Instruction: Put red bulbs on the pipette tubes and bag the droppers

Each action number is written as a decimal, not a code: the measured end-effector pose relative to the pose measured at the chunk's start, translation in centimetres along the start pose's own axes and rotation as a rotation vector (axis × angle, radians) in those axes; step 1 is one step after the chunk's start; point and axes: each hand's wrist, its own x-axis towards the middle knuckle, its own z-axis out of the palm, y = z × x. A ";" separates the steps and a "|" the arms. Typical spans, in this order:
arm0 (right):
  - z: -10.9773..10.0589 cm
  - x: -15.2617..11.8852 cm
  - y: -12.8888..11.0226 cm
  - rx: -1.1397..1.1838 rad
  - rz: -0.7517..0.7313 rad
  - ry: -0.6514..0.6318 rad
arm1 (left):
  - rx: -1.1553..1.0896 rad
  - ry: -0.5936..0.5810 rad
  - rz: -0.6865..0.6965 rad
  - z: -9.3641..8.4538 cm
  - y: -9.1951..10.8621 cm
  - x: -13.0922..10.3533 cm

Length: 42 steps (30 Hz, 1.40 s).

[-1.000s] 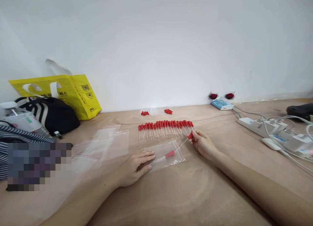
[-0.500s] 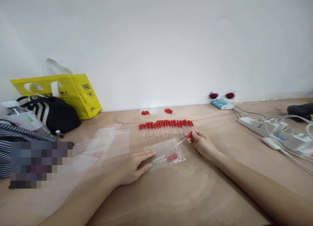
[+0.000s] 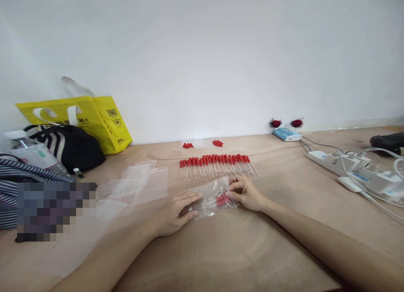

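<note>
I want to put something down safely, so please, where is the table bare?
The table is bare between the left forearm and the right forearm, and between the row of droppers and the power strip. Crowded: left, with small plastic bags and the yellow bag; far right, with cables.

The clear bag (image 3: pixel 206 194) is lying crinkled on the tabletop (image 3: pixel 221 250), red-topped droppers (image 3: pixel 220 200) resting sideways inside.

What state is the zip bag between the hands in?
Open: the right hand's fingers reach into the bag's mouth.
</note>
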 end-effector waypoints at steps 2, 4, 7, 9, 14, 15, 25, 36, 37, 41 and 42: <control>0.2 -0.2 -0.3 -0.099 -0.015 -0.048 | 0.005 -0.007 0.006 0.0 0.0 0.1; 0.1 -0.4 -0.5 -0.173 -0.030 -0.108 | 0.009 -0.014 0.019 0.0 -0.1 0.2; -0.8 -0.1 -0.1 -0.188 -0.047 -0.137 | 0.013 -0.015 0.038 0.1 -0.2 0.2; -1.7 0.7 0.6 -0.164 -0.039 -0.070 | 0.012 -0.009 0.042 0.1 -0.3 0.2; -3.9 4.8 2.0 -0.310 0.261 0.243 | 0.008 -0.014 0.032 0.1 -0.3 0.1; -4.0 5.7 2.1 -0.364 0.322 0.275 | 0.003 -0.013 0.031 0.1 -0.3 0.2; -1.9 10.5 2.1 -0.532 0.549 0.255 | -0.029 -0.010 0.031 0.0 -0.2 0.1; -2.7 9.9 -0.1 -0.415 0.483 0.284 | -0.025 -0.023 0.030 0.1 -0.4 0.1; -3.1 9.3 -0.3 -0.325 0.438 0.292 | -0.017 -0.025 0.029 0.1 -0.4 0.1; -3.7 5.5 0.0 0.226 0.274 0.341 | -0.013 -0.041 0.013 -0.2 -0.3 0.1; -3.6 4.4 0.3 0.308 0.259 0.356 | -0.016 -0.045 0.008 -0.3 -0.2 0.1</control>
